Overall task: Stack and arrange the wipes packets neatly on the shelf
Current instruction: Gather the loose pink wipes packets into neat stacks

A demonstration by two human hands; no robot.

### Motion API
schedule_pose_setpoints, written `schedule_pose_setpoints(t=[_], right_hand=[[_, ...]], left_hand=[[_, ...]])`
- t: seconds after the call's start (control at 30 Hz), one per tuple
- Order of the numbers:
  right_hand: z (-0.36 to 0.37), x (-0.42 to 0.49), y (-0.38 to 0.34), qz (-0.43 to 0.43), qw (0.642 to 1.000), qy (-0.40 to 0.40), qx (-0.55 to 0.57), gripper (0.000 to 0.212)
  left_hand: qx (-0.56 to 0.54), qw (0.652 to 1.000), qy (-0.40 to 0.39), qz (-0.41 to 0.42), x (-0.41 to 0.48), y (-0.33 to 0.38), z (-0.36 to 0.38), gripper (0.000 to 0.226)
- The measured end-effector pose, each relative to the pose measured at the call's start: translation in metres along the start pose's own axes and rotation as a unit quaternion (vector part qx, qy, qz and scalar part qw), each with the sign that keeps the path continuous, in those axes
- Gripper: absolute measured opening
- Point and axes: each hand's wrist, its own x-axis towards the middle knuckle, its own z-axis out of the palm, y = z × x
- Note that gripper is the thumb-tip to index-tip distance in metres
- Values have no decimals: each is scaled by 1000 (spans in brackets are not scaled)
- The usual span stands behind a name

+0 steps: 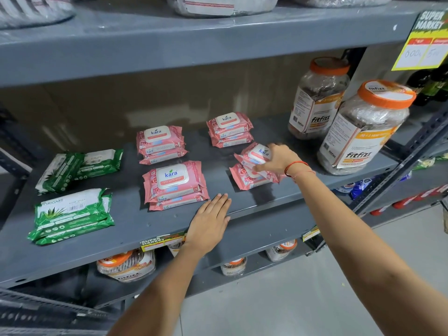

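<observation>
Pink wipes packets lie in stacks on the grey shelf (242, 204): one at the front middle (173, 184), one behind it (160, 143), one at the back (228, 128). My right hand (278, 161) grips a tilted pink packet (257, 154) over another pink packet (244, 179) lying at the front right. My left hand (211, 220) rests flat on the shelf's front edge, fingers together, holding nothing. Green wipes packets sit at the left, one stack at the front (72, 214) and one behind (80, 168).
Two big clear jars with orange lids (363, 127) (317, 98) stand at the shelf's right end. A yellow price tag (426, 40) hangs from the shelf above. More jars sit on the shelf below (126, 265).
</observation>
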Motion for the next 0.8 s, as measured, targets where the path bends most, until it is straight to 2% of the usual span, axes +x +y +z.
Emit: schedule_pose_setpoints(t=[0.2, 0.37, 0.6, 0.8], right_hand=[[-13, 0, -11, -41, 996, 24, -81, 79], [-15, 1, -10, -94, 992, -24, -77, 70], [-21, 2, -16, -157, 980, -101, -64, 79], [-21, 5, -14, -167, 975, -130, -69, 79]], left_hand=[[2, 1000, 4, -5, 0, 0, -2, 50], [-1, 1000, 3, -6, 0, 0, -2, 50], [1, 1000, -5, -9, 0, -1, -2, 50], [-10, 1000, -9, -7, -1, -1, 0, 51]])
